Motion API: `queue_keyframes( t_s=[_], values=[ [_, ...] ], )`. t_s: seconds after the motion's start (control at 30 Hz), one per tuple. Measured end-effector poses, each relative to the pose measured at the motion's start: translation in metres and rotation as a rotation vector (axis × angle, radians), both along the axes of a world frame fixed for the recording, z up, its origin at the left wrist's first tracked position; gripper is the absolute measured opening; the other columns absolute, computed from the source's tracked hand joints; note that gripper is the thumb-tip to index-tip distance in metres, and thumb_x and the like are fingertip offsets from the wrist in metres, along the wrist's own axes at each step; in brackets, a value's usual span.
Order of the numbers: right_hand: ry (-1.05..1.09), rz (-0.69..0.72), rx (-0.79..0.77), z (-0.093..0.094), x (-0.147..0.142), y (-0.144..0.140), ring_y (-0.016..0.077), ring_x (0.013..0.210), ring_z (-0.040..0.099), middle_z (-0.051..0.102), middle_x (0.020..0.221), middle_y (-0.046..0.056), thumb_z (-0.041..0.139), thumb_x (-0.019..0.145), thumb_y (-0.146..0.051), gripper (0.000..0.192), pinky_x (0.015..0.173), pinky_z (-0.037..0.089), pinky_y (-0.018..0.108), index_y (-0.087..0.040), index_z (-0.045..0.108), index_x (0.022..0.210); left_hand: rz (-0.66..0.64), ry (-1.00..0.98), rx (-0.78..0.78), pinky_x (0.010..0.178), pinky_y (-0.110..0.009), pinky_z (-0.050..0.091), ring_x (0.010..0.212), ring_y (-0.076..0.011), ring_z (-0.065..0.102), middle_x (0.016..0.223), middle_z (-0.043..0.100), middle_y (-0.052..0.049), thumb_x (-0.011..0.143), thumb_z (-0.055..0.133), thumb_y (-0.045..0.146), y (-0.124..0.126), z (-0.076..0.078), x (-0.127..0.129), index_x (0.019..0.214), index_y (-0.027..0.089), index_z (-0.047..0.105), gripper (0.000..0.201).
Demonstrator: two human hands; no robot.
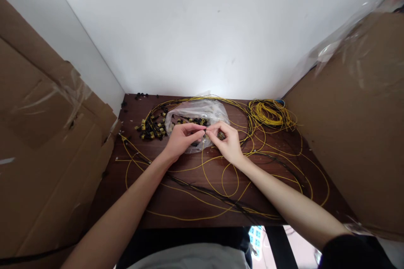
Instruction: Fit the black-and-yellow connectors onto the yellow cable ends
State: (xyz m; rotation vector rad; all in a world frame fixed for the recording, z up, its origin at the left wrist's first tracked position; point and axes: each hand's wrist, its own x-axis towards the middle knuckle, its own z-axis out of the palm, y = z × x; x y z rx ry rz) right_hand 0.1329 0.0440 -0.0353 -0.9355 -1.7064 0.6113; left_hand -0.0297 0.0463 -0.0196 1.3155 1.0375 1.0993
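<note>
My left hand (184, 138) and my right hand (226, 139) meet fingertip to fingertip over a clear plastic bag (217, 111). Both are closed in a pinch around a small dark piece (205, 130), too small to make out fully. From the pinch a thin yellow wire (202, 159) hangs down and loops over the brown table. Small black-and-yellow connectors (153, 129) lie heaped left of the bag, and more show inside it, partly hidden by my hands.
A coil of yellow wire (269, 114) lies at the back right. Loose yellow and black wires cross the table (186, 183). Cardboard walls (50, 134) stand on both sides, with a white panel (189, 29) behind. Small black bits (141, 95) lie at the back left.
</note>
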Motion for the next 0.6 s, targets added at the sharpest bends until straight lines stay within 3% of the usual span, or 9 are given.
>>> queue_keyframes(
  t_s=[0.33,0.6],
  values=[
    [-0.028,0.027,0.030,-0.0002,0.0022,0.0006,0.0127,0.062,0.051,0.057,0.067,0.000,0.060,0.082,-0.027,0.009,0.061,0.044,0.027,-0.020,0.064,0.077,-0.028,0.008,0.014,0.058,-0.024,0.046,0.055,-0.0096,0.056,0.062,0.066,-0.002,0.067,0.072,0.025,0.0006,-0.0006,-0.0028,0.083,0.012,0.073,0.021],
    [0.072,0.022,-0.003,-0.0009,0.0008,-0.0019,0.0140,0.065,0.056,0.061,0.073,0.000,0.052,0.087,-0.027,0.017,0.066,0.047,0.029,-0.021,0.057,0.102,0.023,-0.100,0.005,0.061,-0.023,0.047,0.062,-0.0106,0.058,0.076,0.068,-0.004,0.067,0.071,0.025,0.0014,0.0033,-0.0021,0.090,0.013,0.069,0.026]
  ],
)
